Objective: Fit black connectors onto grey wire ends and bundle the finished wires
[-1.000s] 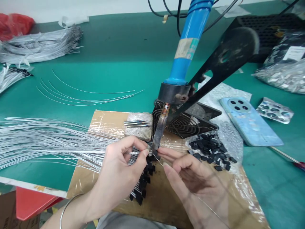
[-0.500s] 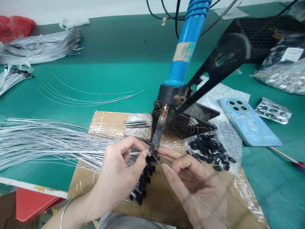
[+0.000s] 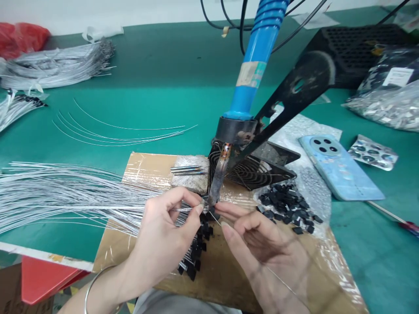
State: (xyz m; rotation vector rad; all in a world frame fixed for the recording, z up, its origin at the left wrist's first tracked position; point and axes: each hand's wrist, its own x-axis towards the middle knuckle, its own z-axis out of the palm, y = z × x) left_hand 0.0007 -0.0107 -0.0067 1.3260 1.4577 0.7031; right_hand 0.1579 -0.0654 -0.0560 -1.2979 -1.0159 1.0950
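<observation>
- Wires (image 3: 81, 187) in a loose sheaf, long axis left to right, laid from the left part of the desk (image 3: 137, 107) onto the cardboard (image 3: 229, 279) and under the left hand (image 3: 173, 233).
- Silvery grey, thin, glossy, gently bowed, more tightly bunched toward the right.
- At the right ends, black caps (image 3: 194, 261), flat and angular, in a slanting row beneath the left hand, mostly pointing down and to the right.
- Left hand closed in a pinch, thumb against forefinger, gripping wires aimed right at the iron (image 3: 247, 87); exact number too small to make out.
- Iron upright but leaning, blue handle uppermost, nose pointing steeply down and slightly left, end just beside the left fingertips; contact with the wires impossible to tell.
- Handle bright blue, ribbed at the top, with a worn label; nose dull grey, browned near the black collar; clamped in a black bracket (image 3: 301, 91).
- Right hand (image 3: 268, 253) gripping solder (image 3: 214, 218) between thumb and curled finger, other fingers stretched toward the nose.
- Solder hair-thin, silvery, nearly straight, slanting up and left from the thumb toward the nose.
- Close behind the nose, a black fan (image 3: 252, 170); to its left, a pale block (image 3: 191, 182) bearing slim rods (image 3: 188, 170) lying left to right.
- Right of the fan and nearer, loose caps (image 3: 288, 203) in a heap; beyond, a light-blue phone (image 3: 343, 170).
</observation>
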